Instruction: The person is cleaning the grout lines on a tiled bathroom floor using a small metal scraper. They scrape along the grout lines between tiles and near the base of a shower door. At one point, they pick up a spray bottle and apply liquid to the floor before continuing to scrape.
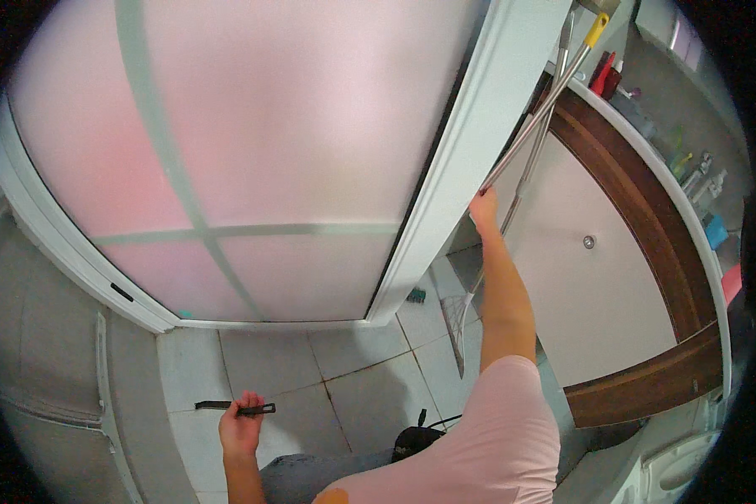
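Note:
My left hand point(242, 427), low in the view, is closed around a slim black handle point(256, 410) with a slot at one end. What kind of tool it belongs to I cannot make out. Reaching forward on the right, my right hand point(484, 208) grips a silver pole point(532, 123) with a yellow end cap, beside the white door frame. The pole's lower end is hidden. A second metal pole point(525, 178) crosses behind it and runs down to a wide, pale fan-shaped head point(457, 323) on the floor tiles.
A frosted door point(294, 126) fills the upper left. On the right stands a vanity cabinet with a white door point(613, 286) and brown trim, with bottles and a tap on its counter. A small green brush head point(416, 296) lies by the frame. A white toilet seat point(676, 475) is lower right.

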`<act>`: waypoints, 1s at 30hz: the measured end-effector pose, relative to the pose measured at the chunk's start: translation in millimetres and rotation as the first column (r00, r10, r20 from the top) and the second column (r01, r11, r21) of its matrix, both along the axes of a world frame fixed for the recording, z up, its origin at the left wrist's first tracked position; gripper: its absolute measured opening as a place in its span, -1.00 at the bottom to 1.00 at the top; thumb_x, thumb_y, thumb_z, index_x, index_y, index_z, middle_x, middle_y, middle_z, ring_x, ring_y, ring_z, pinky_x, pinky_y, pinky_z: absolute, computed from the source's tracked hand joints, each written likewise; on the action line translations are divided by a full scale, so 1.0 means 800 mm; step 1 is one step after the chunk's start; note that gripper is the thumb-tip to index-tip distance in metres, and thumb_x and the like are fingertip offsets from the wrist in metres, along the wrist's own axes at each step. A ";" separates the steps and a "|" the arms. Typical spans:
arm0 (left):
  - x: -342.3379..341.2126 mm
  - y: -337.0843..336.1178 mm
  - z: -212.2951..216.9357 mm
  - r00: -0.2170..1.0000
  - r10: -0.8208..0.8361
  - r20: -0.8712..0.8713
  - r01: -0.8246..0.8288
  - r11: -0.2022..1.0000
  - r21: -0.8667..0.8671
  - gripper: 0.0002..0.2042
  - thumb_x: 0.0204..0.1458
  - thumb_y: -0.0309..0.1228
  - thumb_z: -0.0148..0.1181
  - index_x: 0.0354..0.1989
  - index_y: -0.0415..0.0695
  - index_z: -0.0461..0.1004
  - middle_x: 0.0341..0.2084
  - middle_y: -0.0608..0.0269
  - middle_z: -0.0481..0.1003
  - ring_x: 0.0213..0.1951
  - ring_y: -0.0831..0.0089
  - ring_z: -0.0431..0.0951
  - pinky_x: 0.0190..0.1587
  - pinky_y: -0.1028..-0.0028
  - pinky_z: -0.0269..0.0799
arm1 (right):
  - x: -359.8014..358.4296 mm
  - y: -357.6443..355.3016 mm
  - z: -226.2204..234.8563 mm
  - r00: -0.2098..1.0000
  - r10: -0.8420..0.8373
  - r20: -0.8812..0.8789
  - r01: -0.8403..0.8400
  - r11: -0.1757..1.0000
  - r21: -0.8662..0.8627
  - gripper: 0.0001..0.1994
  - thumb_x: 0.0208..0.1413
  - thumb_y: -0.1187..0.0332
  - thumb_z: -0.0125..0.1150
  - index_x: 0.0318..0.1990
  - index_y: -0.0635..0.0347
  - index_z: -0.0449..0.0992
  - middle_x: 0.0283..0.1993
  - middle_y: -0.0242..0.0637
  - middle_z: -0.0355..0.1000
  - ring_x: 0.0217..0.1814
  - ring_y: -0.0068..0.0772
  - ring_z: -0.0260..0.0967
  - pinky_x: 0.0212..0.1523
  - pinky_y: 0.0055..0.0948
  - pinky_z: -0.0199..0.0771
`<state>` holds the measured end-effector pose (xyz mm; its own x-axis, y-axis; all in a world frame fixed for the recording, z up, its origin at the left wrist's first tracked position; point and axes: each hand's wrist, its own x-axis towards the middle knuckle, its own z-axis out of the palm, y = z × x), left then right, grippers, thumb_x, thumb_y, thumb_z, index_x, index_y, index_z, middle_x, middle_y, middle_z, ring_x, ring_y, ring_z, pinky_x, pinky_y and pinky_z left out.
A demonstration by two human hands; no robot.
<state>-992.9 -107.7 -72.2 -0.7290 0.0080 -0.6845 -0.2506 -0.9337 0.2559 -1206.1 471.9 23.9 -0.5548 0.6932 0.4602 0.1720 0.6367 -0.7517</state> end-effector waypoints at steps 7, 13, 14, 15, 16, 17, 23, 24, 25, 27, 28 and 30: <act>-0.004 0.003 -0.027 1.000 0.000 0.032 -0.004 0.994 0.105 -0.82 0.11 -0.44 -0.34 -0.40 -0.25 0.20 -0.27 0.01 0.35 -0.16 0.15 0.33 0.02 0.14 0.21 | 0.000 0.023 0.057 0.943 0.333 -0.018 -0.331 0.940 0.080 -0.76 -0.05 0.50 -0.09 -0.21 0.44 0.14 -0.43 -0.08 0.38 -0.38 -0.29 0.39 -0.37 -0.39 0.38; 0.001 0.013 -0.016 0.998 -0.012 0.062 0.009 0.999 0.051 -0.80 0.12 -0.40 -0.33 -0.42 -0.24 0.20 -0.34 0.04 0.35 -0.25 0.19 0.36 -0.01 0.17 0.22 | 0.005 0.049 0.032 0.944 0.329 0.017 -0.328 0.943 -0.065 -0.79 -0.12 0.50 -0.06 -0.32 0.47 0.18 -0.48 -0.04 0.37 -0.49 -0.25 0.38 -0.44 -0.35 0.37; 0.003 0.008 -0.017 0.997 -0.008 0.071 0.006 1.000 0.027 -0.80 0.12 -0.39 -0.32 -0.40 -0.24 0.21 -0.36 0.06 0.35 -0.26 0.22 0.36 -0.03 0.18 0.24 | 0.003 0.049 0.031 0.961 0.271 0.056 -0.267 0.961 -0.071 -0.78 -0.12 0.49 -0.05 -0.33 0.47 0.19 -0.49 -0.04 0.37 -0.48 -0.22 0.38 -0.41 -0.34 0.37; 0.003 0.006 -0.014 0.997 -0.003 0.081 0.000 1.000 0.030 -0.80 0.12 -0.39 -0.32 -0.40 -0.24 0.21 -0.36 0.06 0.35 -0.25 0.23 0.36 -0.03 0.18 0.24 | 0.008 0.048 0.027 0.973 0.207 0.104 -0.200 0.977 -0.078 -0.77 -0.13 0.47 -0.03 -0.33 0.47 0.19 -0.49 -0.03 0.37 -0.47 -0.20 0.38 -0.39 -0.34 0.37; 0.003 0.004 -0.012 0.996 0.003 0.091 -0.005 0.999 0.032 -0.80 0.12 -0.39 -0.32 -0.40 -0.23 0.21 -0.36 0.06 0.35 -0.25 0.23 0.36 -0.04 0.18 0.24 | 0.010 0.046 0.024 0.978 0.143 0.151 -0.131 0.988 -0.084 -0.76 -0.13 0.45 -0.02 -0.33 0.46 0.20 -0.50 -0.03 0.37 -0.46 -0.17 0.38 -0.37 -0.33 0.36; 0.003 0.002 -0.012 0.995 0.008 0.101 -0.011 0.999 0.033 -0.80 0.12 -0.39 -0.32 -0.40 -0.23 0.21 -0.37 0.07 0.36 -0.25 0.24 0.36 -0.04 0.19 0.25 | 0.010 0.045 0.022 0.986 0.100 0.133 -0.090 0.992 -0.085 -0.74 -0.13 0.43 -0.01 -0.32 0.47 0.20 -0.48 0.00 0.36 -0.43 -0.13 0.37 -0.34 -0.32 0.36; 0.003 0.002 -0.034 0.997 -0.011 0.079 0.005 0.997 0.076 -0.82 0.11 -0.39 -0.29 -0.40 -0.21 0.22 -0.36 0.08 0.38 -0.25 0.24 0.39 -0.05 0.18 0.26 | 0.002 0.090 0.003 0.991 -0.106 0.079 0.102 0.994 0.048 -0.63 -0.13 0.34 0.05 -0.26 0.52 0.21 -0.32 0.14 0.33 -0.27 0.03 0.34 -0.22 -0.28 0.31; 0.004 -0.001 -0.035 0.998 -0.012 0.069 0.007 0.997 0.081 -0.82 0.11 -0.38 -0.29 -0.40 -0.21 0.22 -0.36 0.09 0.38 -0.25 0.24 0.39 -0.05 0.18 0.26 | 0.001 0.084 0.004 0.987 -0.115 0.113 0.112 0.993 0.036 -0.62 -0.13 0.33 0.05 -0.26 0.52 0.21 -0.30 0.16 0.32 -0.26 0.04 0.33 -0.22 -0.27 0.31; 0.004 -0.003 -0.034 0.997 -0.002 0.073 -0.003 0.997 0.077 -0.82 0.11 -0.39 -0.29 -0.40 -0.21 0.22 -0.36 0.08 0.38 -0.24 0.24 0.39 -0.05 0.18 0.26 | 0.002 0.074 0.009 0.982 -0.123 0.146 0.121 0.992 0.025 -0.61 -0.13 0.32 0.06 -0.26 0.53 0.22 -0.28 0.18 0.31 -0.25 0.06 0.32 -0.22 -0.27 0.31; 0.004 -0.005 -0.034 0.997 0.017 0.081 -0.023 0.997 0.070 -0.83 0.10 -0.40 -0.28 -0.40 -0.21 0.22 -0.36 0.08 0.38 -0.24 0.24 0.38 -0.05 0.18 0.26 | 0.015 0.044 0.024 0.949 -0.254 0.188 0.231 0.964 0.133 -0.65 -0.11 0.31 0.05 -0.27 0.49 0.25 -0.30 0.17 0.32 -0.27 0.09 0.32 -0.24 -0.24 0.31; 0.005 -0.004 -0.032 0.999 0.007 0.052 -0.010 0.998 0.062 -0.84 0.10 -0.40 -0.27 -0.40 -0.21 0.22 -0.36 0.08 0.38 -0.24 0.25 0.38 -0.05 0.18 0.25 | 0.026 0.025 0.035 0.925 -0.320 0.204 0.283 0.940 0.191 -0.66 -0.09 0.30 0.05 -0.28 0.47 0.27 -0.31 0.16 0.33 -0.28 0.11 0.32 -0.24 -0.23 0.31; 0.008 0.000 -0.028 1.000 -0.021 0.003 0.021 0.998 0.053 -0.84 0.10 -0.41 -0.26 -0.41 -0.22 0.22 -0.36 0.07 0.38 -0.24 0.25 0.38 -0.05 0.18 0.25 | 0.064 -0.013 0.061 0.953 -0.242 -0.184 0.271 0.950 0.153 -0.78 -0.02 0.32 -0.01 -0.36 0.36 0.31 -0.45 -0.06 0.36 -0.40 -0.11 0.34 -0.36 -0.32 0.32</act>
<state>-986.7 -108.0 -94.6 -0.7259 0.0595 -0.6853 -0.2712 -0.9403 0.2056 -1154.8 461.6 72.6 -0.2771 0.7027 0.6553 0.2325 0.7108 -0.6639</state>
